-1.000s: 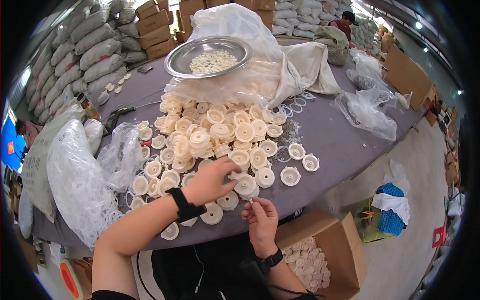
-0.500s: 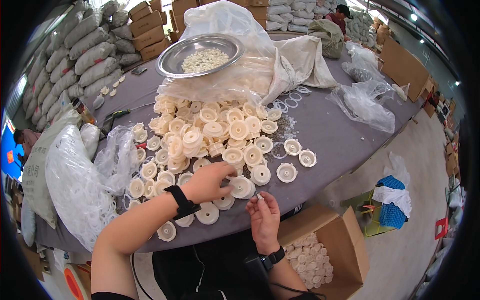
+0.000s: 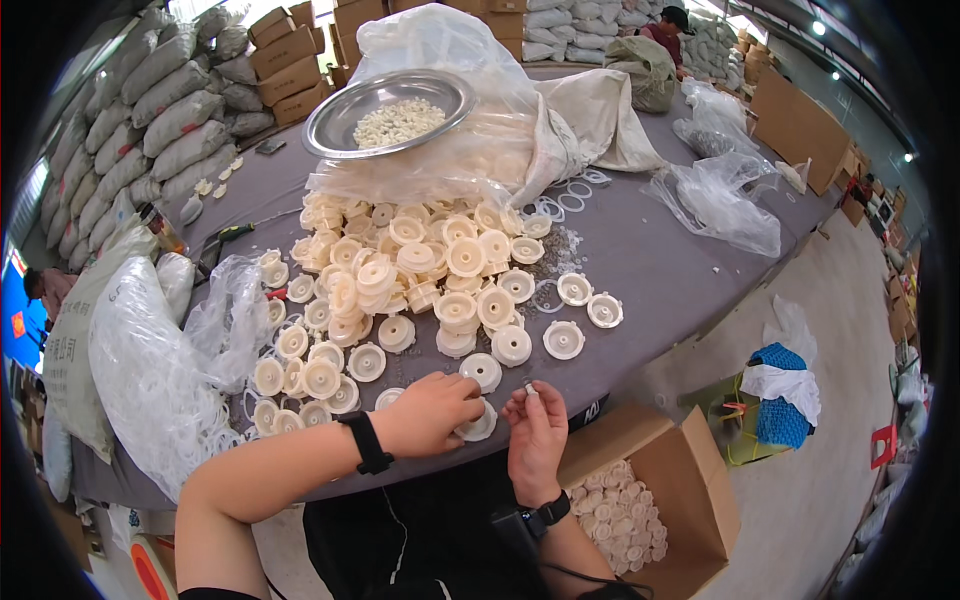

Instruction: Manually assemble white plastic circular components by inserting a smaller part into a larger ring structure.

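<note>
My left hand [image 3: 432, 414] reaches across the table's front edge, its curled fingers on the rim of a round cream plastic disc part [image 3: 480, 424]. A little to the right, my right hand [image 3: 538, 440] pinches a small whitish plastic piece [image 3: 531, 389] upright between thumb and fingertips. Another flat disc with a centre hole [image 3: 481, 372] lies just beyond my left fingers. Behind it spreads a large heap of cream round plastic parts [image 3: 400, 255], some stacked, some lying singly. My left fingertips are partly hidden by the hand itself.
A steel bowl [image 3: 318, 128] of small whitish pieces rests on plastic-wrapped goods at the back. An open cardboard box [image 3: 705, 480] holding round parts stands below the table's right edge. Clear bags of rings [image 3: 150, 370] lie left; a green-handled screwdriver [image 3: 236, 231] lies beyond.
My left hand has come back toward me with a disc, next to my right hand. The right hand still pinches the small piece and has shifted slightly.
</note>
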A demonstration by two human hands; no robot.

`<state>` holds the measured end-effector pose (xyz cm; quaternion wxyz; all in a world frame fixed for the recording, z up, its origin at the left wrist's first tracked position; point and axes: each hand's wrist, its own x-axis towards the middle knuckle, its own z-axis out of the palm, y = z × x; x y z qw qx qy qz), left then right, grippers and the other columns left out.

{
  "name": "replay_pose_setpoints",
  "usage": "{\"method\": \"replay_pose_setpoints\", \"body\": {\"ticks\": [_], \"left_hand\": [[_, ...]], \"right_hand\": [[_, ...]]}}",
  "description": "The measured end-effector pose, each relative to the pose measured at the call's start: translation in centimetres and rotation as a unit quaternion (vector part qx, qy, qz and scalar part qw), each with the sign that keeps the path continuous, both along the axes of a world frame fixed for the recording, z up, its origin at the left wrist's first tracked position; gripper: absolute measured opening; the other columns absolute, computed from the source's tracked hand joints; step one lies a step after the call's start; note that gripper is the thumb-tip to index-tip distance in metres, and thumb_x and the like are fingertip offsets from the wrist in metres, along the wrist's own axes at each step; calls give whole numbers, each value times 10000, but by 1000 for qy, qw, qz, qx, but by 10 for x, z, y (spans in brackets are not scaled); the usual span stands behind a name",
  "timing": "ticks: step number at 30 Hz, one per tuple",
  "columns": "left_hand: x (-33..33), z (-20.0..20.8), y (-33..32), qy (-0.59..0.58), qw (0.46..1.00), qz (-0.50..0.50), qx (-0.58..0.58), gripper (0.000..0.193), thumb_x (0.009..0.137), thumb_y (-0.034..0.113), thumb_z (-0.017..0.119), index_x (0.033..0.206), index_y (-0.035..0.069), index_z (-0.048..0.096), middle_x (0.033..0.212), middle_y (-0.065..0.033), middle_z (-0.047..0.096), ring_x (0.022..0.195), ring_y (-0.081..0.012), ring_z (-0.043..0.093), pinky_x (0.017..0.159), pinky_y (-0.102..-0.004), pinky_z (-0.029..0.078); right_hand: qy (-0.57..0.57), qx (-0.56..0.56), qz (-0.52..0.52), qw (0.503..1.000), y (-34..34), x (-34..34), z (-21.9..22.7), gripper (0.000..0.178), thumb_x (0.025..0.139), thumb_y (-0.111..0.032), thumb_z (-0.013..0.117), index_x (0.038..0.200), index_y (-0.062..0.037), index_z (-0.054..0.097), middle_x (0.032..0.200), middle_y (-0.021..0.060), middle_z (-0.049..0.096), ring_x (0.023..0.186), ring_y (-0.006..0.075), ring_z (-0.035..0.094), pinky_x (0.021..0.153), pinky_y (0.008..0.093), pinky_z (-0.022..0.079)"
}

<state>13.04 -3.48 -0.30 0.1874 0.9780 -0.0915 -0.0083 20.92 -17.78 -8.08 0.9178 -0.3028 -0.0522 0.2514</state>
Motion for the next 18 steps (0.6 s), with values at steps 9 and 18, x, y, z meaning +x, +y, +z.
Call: {"method": "replay_pose_setpoints", "body": {"ticks": [9, 18], "left_hand": [[36, 1, 17, -79, 991, 112, 9, 271, 695, 261, 692, 851, 72, 578, 849, -85, 537, 830, -277, 544, 702, -374, 448], [67, -5, 10, 8, 985, 111, 133, 330, 651, 225, 684, 893, 38, 559, 874, -119, 561, 868, -285, 557, 740, -388, 451]], "right_hand": [[5, -1, 12, 1000, -2, 2, -3, 160, 888, -67, 527, 1046, -40, 533, 915, 81, 613, 786, 140, 582, 742, 284, 486], [1, -4, 24, 1000, -2, 2, -3, 164, 886, -85, 532, 1045, -49, 534, 894, 75, 597, 783, 152, 574, 744, 309, 486]]}}
